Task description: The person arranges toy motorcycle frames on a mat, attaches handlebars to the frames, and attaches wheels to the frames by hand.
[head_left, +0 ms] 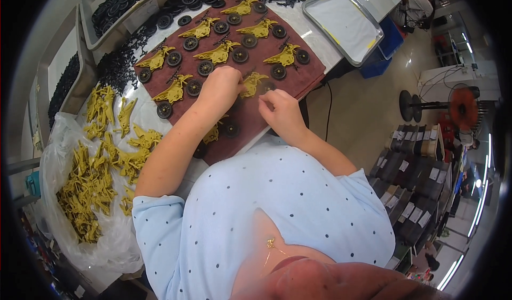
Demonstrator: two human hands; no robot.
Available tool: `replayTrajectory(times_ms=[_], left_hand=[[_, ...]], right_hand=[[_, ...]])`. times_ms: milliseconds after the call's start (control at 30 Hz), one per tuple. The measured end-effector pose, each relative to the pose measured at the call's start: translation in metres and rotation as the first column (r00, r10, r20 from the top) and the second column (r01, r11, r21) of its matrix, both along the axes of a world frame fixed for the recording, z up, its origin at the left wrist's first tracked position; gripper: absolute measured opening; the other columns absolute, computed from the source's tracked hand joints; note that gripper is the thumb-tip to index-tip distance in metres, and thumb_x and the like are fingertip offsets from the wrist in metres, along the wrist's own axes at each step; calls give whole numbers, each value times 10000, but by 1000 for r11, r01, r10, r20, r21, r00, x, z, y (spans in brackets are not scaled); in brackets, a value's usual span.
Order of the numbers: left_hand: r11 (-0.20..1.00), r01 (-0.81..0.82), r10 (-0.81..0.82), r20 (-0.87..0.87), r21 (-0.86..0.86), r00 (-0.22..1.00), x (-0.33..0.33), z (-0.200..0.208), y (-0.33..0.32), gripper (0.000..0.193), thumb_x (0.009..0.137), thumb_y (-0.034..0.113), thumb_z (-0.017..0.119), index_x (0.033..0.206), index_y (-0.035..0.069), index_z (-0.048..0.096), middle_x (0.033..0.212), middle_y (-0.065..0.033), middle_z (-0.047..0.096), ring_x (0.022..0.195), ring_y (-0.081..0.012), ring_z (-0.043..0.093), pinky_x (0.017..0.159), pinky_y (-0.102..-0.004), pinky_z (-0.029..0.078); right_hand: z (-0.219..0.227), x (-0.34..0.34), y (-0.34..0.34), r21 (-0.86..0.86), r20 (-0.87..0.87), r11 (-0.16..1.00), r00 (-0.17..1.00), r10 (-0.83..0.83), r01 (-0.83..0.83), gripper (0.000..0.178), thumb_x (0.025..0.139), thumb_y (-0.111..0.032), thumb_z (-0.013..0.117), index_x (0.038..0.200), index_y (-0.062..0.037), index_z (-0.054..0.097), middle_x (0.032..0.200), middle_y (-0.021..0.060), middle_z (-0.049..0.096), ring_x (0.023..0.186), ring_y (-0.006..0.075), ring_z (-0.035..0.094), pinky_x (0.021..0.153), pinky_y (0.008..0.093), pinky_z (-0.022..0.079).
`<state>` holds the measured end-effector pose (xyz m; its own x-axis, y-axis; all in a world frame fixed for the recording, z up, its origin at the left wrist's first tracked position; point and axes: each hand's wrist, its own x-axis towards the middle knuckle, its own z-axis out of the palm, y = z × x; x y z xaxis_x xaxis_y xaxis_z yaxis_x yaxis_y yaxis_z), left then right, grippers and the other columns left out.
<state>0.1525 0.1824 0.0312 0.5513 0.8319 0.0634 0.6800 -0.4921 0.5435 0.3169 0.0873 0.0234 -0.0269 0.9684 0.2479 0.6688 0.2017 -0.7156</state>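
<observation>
On the maroon mat lie several yellow toy motorcycle bodies with black spoked wheels. My left hand is over the middle of the mat, fingers curled down at the left side of one yellow motorcycle body. Its fingertips are partly hidden, and what they grip does not show. My right hand is to the right of that body, close to a black wheel, with thumb and forefinger pinched together. Anything in that pinch is too small to make out. Another yellow body sits partly covered below my left forearm.
Loose yellow motorcycle parts fill a clear plastic bag and spill onto the table at left. Grey bins hold black parts, with small black pieces heaped alongside. A metal tray stands far right; a fan is beyond.
</observation>
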Motion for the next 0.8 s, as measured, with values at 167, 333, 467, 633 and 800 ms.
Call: replayTrajectory(times_ms=[167,333,467,633,800], left_hand=[[997,25,-24,18,-68,1000,-1,-2,7,199,677,129,745,793,-23,691,754,-188,644,736,-327,633,696,-390,492],[998,30,-26,80,-58,996,-3,-11,9,200,673,134,752,773,-27,685,728,-186,642,719,-322,635,671,-384,490],[996,29,-24,55,-88,998,-1,-10,11,193,669,137,756,749,-21,680,716,-186,640,710,-323,638,659,-387,493],[995,32,-28,48,-96,998,1,-14,17,180,669,136,756,738,-12,680,701,-187,635,700,-327,639,651,-390,495],[990,-1,2,11,-139,1000,1,-9,16,188,692,155,746,760,-11,688,712,-196,636,695,-326,641,642,-387,497]], right_hand=[[-6,-8,8,83,126,996,992,22,-33,82,755,-65,630,773,6,594,712,148,570,616,317,560,579,388,465],[2,-15,10,-56,187,998,982,18,-7,103,769,-76,617,762,11,562,731,179,570,663,354,575,605,425,472],[9,-23,16,-163,350,987,935,51,7,124,781,-84,598,779,29,549,738,211,572,713,385,593,631,446,490],[24,-36,29,-326,450,944,886,113,45,137,792,-85,579,809,48,555,767,232,589,752,386,607,662,449,499],[4,-19,20,-249,337,967,941,28,60,166,804,-96,603,880,46,560,778,222,605,746,370,614,651,435,494]])
